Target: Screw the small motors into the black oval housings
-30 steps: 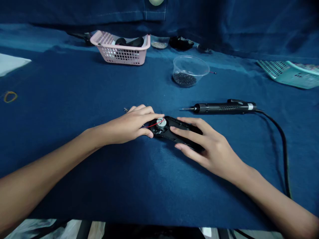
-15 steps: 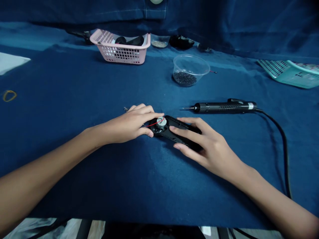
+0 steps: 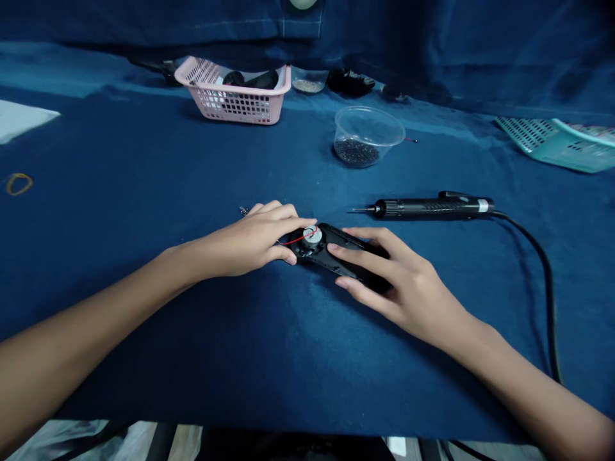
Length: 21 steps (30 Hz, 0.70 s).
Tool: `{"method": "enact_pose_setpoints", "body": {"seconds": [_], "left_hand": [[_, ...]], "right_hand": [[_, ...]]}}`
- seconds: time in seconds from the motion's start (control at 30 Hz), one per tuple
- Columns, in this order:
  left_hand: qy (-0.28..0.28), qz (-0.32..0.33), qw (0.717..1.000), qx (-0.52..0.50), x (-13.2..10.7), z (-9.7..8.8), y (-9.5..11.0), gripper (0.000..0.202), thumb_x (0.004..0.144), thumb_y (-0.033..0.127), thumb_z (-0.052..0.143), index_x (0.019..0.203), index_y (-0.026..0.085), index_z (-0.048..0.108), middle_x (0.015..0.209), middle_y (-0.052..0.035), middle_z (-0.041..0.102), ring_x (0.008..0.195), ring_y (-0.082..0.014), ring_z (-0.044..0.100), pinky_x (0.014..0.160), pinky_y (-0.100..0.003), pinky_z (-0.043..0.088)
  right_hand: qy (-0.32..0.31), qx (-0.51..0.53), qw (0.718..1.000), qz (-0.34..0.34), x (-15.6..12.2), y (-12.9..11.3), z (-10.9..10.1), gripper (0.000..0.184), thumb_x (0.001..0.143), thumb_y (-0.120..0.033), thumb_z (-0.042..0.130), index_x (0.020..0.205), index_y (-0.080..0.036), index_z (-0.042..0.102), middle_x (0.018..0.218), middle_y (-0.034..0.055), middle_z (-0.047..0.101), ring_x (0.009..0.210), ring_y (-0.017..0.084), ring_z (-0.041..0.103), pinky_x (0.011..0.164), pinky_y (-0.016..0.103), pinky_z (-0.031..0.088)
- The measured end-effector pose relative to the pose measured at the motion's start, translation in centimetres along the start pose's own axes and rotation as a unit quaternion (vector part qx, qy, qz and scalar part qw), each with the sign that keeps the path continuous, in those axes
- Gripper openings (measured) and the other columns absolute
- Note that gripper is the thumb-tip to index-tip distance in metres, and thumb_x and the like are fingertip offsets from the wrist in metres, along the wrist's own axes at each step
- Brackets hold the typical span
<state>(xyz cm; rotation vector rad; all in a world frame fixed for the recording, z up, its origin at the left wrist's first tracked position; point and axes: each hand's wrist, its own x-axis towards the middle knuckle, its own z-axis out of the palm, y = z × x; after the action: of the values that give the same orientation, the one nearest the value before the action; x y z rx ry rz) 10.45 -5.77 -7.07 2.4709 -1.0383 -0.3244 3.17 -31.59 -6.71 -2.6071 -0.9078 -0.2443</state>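
A black plastic casing (image 3: 331,253) lies on the blue cloth at the centre, with a small round silver motor (image 3: 312,235) and a red wire at its left end. My left hand (image 3: 254,240) grips that left end, forefinger on top by the motor and thumb at the near edge. My right hand (image 3: 403,282) lies over the casing's right part, fingers stretched along it and pressing it down. A small screw (image 3: 243,210) lies just beyond my left hand's fingers.
A black electric screwdriver (image 3: 427,206) with its cable lies behind my right hand. Farther back stand a clear cup of dark screws (image 3: 366,136), a pink basket (image 3: 233,93) with black parts and a teal basket (image 3: 562,144). A yellow rubber band (image 3: 18,184) lies far left.
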Motion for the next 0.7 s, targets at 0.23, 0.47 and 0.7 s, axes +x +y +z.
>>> {"method": "enact_pose_setpoints", "body": {"seconds": [0.23,0.47,0.7], "left_hand": [[0.0,0.001,1.0,0.0,-0.04,0.09,0.05,0.051,0.092,0.037,0.058,0.142,0.034,0.046,0.119,-0.0028,0.056,0.109,-0.0229,0.046,0.095,-0.036,0.035],[-0.003,-0.001,1.0,-0.004,-0.05,0.07,0.09,0.051,0.092,0.037,0.059,0.141,0.034,0.045,0.118,-0.0021,0.055,0.108,-0.0226,0.045,0.093,-0.035,0.035],[-0.004,0.0,1.0,-0.002,0.06,0.0,0.3,0.051,0.092,0.035,0.059,0.142,0.032,0.045,0.119,-0.0029,0.055,0.108,-0.0226,0.045,0.094,-0.035,0.034]], "right_hand": [[-0.003,0.002,1.0,-0.005,-0.1,0.01,-0.13,0.043,0.09,-0.037,0.059,0.131,-0.026,0.059,0.134,0.0092,0.051,0.124,0.018,0.055,0.104,0.034,0.053],[-0.021,0.014,1.0,-0.003,0.42,0.29,-0.36,0.042,0.091,-0.039,0.058,0.131,-0.028,0.059,0.134,0.0073,0.051,0.118,0.017,0.059,0.104,0.035,0.054],[-0.028,0.0,1.0,0.006,0.39,-0.07,-0.95,0.042,0.091,-0.04,0.057,0.13,-0.027,0.061,0.13,0.0083,0.051,0.111,0.017,0.062,0.099,0.034,0.056]]}}
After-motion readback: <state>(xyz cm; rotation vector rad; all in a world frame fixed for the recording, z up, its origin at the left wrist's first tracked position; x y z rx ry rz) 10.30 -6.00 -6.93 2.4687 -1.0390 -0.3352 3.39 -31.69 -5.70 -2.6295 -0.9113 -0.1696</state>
